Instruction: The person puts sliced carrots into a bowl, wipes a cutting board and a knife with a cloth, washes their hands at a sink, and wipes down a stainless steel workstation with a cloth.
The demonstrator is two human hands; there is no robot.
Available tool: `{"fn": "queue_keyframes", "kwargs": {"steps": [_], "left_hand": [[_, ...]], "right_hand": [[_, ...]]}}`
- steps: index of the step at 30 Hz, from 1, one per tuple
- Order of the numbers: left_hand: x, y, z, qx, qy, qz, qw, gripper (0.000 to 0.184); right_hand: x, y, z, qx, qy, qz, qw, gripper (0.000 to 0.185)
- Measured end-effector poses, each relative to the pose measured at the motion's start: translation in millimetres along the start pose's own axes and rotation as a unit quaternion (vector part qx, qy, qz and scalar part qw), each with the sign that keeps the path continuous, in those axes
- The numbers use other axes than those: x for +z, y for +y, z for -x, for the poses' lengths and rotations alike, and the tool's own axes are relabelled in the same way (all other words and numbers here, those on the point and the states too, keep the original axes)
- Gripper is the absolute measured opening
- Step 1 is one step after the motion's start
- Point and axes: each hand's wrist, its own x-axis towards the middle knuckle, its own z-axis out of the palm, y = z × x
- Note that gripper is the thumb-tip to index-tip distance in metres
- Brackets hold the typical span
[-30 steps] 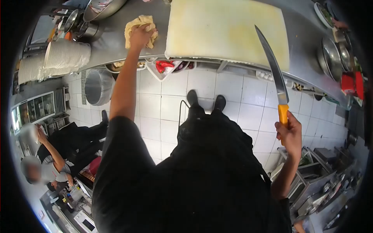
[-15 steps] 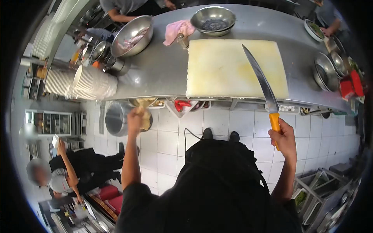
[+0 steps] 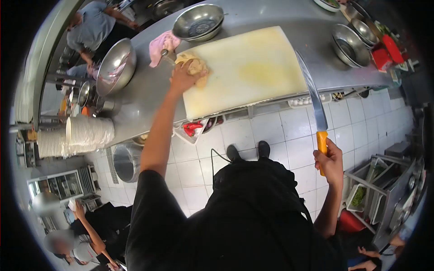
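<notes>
The left hand point(image 3: 184, 79) presses a yellow cloth point(image 3: 195, 66), fingers spread, on the cutting board's point(image 3: 248, 67) left end, beside the pink cloth point(image 3: 163, 47) and steel bowls point(image 3: 198, 23). The right hand's point(image 3: 331, 162) fingers close around the knife point(image 3: 315, 99).

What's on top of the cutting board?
A cloth sits at the board's left end, with the left hand on it. Yellowish stains show farther right. Whatever is under the cloth is hidden.

Illumination bright over the floor tiles point(image 3: 291, 153); diffuse sheen on the steel counter point(image 3: 141, 92); source not visible. Marked wide-angle curvature, with black vignetting at the edges. Two patches at lower left heavily blurred.
</notes>
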Motion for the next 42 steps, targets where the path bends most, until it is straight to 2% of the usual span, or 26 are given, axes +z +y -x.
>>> {"fn": "queue_keyframes", "kwargs": {"steps": [1,2,5,8,11,13,15,17,19,22,24,26,27,28,29,30,31,33,36,39,41,42], "left_hand": [[17,9,2,0.069,0.058,-0.130,0.987,0.071],[28,13,-3,0.036,0.041,-0.063,0.996,0.062],[73,-1,-16,0.053,0.113,-0.057,0.991,0.048],[90,37,-15,0.063,0.073,0.029,0.995,0.036],[108,101,16,0.123,0.064,0.028,0.990,0.028],[124,131,34,0.158,0.014,0.149,0.976,0.027],[128,174,59,0.130,-0.060,0.182,0.973,0.027],[107,207,80,0.181,-0.178,0.311,0.916,0.029],[99,226,96,0.195,-0.143,0.351,0.904,0.028],[68,225,89,0.078,-0.157,0.409,0.895,0.023],[42,197,63,0.000,-0.153,0.448,0.881,0.032],[12,154,33,-0.008,-0.063,0.372,0.926,0.026],[-15,145,25,-0.035,-0.046,0.372,0.926,0.023],[-13,114,7,-0.048,-0.028,0.363,0.930,0.024],[-36,106,-9,-0.128,-0.114,0.292,0.941,0.038],[-13,70,-21,-0.086,-0.088,0.152,0.981,0.049],[10,35,-33,-0.055,-0.052,0.003,0.997,0.059],[24,21,-39,0.015,-0.019,-0.172,0.985,0.066],[66,-16,-48,0.168,0.083,-0.141,0.972,0.060],[87,-20,-57,0.101,0.144,-0.067,0.982,0.047],[89,6,-46,0.103,0.126,-0.030,0.986,0.038],[84,18,-34,0.103,0.118,-0.018,0.988,0.034]], "right_hand": [[-8,8,8,0.000,0.021,-0.010,1.000,0.036],[-12,15,11,-0.002,0.040,-0.024,0.999,0.037],[-28,31,24,0.020,0.070,-0.048,0.996,0.036],[-41,43,28,0.040,0.080,-0.036,0.995,0.036],[-45,44,23,0.050,0.080,-0.037,0.995,0.032],[-48,38,19,0.039,0.076,-0.045,0.995,0.032],[-45,28,11,0.017,0.052,-0.056,0.997,0.034],[-42,16,-2,-0.011,0.031,-0.076,0.997,0.036],[-37,2,-12,-0.046,0.011,-0.089,0.995,0.038],[-32,-18,-20,-0.099,0.013,-0.086,0.991,0.040],[-35,-22,-17,-0.101,0.021,-0.087,0.991,0.040],[-40,-17,-13,-0.097,0.038,-0.084,0.991,0.036],[-43,-11,-10,-0.090,0.045,-0.081,0.992,0.036],[-46,-2,-6,-0.080,0.053,-0.078,0.992,0.036],[-49,5,-3,-0.068,0.060,-0.074,0.993,0.036],[-50,11,2,-0.056,0.066,-0.076,0.993,0.036],[-52,19,6,-0.044,0.072,-0.077,0.993,0.036],[-54,35,9,-0.026,0.086,-0.085,0.992,0.037],[-58,54,18,-0.003,0.090,-0.085,0.992,0.036],[-63,74,28,0.001,0.098,-0.055,0.994,0.040],[-65,74,35,0.050,0.109,-0.052,0.991,0.039],[-65,86,37,0.034,0.119,-0.098,0.988,0.039]]}}
